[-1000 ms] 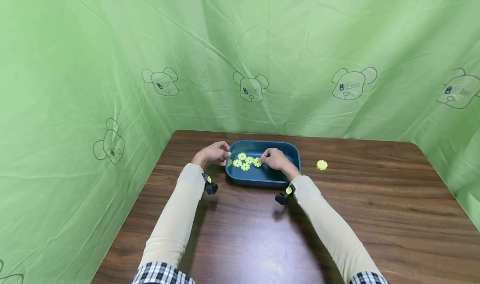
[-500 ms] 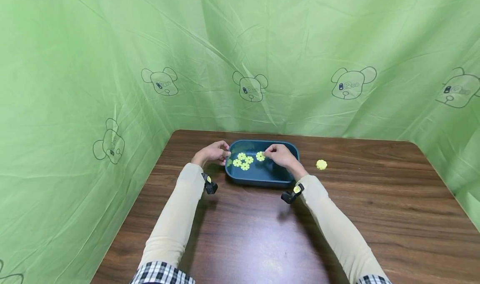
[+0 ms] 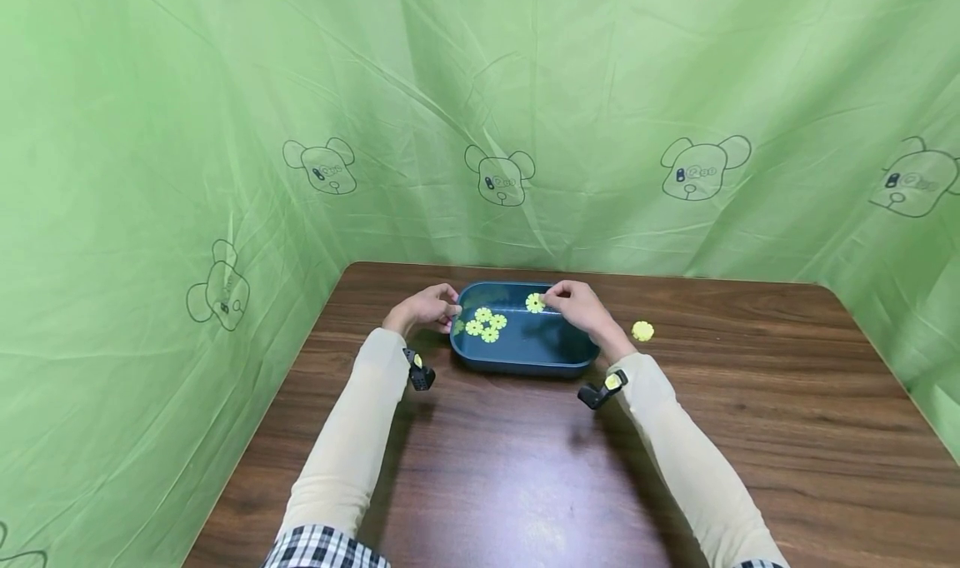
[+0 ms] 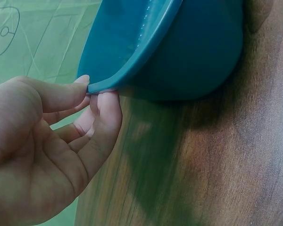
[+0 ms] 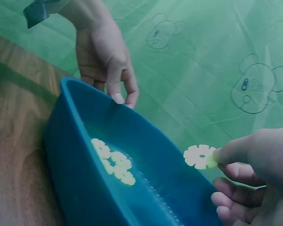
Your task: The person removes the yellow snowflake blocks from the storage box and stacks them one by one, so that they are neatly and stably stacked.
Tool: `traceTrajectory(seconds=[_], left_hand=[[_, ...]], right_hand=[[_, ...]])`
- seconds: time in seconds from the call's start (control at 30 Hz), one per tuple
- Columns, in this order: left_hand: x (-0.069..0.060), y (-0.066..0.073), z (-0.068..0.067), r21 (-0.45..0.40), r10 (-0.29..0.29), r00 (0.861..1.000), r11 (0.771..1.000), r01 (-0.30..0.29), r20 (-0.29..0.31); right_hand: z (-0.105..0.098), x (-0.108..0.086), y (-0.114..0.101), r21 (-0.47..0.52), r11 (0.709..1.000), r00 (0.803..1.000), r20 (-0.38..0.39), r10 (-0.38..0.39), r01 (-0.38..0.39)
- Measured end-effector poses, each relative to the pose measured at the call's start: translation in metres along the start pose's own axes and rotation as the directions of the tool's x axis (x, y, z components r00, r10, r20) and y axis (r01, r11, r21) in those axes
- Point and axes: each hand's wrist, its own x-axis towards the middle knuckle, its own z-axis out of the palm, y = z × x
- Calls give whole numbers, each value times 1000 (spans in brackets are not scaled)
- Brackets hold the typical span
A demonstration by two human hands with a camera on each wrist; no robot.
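Note:
My left hand (image 3: 424,306) pinches the left rim of a blue rectangular basin (image 3: 551,343), thumb inside and fingers underneath, as the left wrist view (image 4: 47,136) shows. Between the thumb and fingertip of my right hand (image 3: 583,308) is a yellow flower-shaped plastic disc (image 5: 197,156) with notched petals and a hole in its middle. That disc hangs above the basin, near its far right side. Several similar yellow flower discs (image 3: 490,335) lie grouped on the basin floor toward the left.
A yellow scalloped piece, perhaps a stack of discs (image 3: 642,331), lies on the wooden table (image 3: 750,401) right of the basin. Green curtain (image 3: 600,68) printed with bear faces surrounds the table's back and sides.
My right hand has lifted one flower disc off the group and carried it to the right and away from me, toward the basin's far rim. The left hand stays on the rim.

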Motion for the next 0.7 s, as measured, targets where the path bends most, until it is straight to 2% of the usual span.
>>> traceTrajectory(seconds=[0.43, 0.7], left_hand=[[1, 0, 0, 1, -1, 1000, 1000, 1, 7], [1, 0, -1, 7, 3, 1000, 1000, -3, 3]], right_hand=[[-28, -3, 4, -1, 1000, 996, -86, 13, -13], [-41, -10, 8, 5, 1000, 994, -107, 17, -17]])
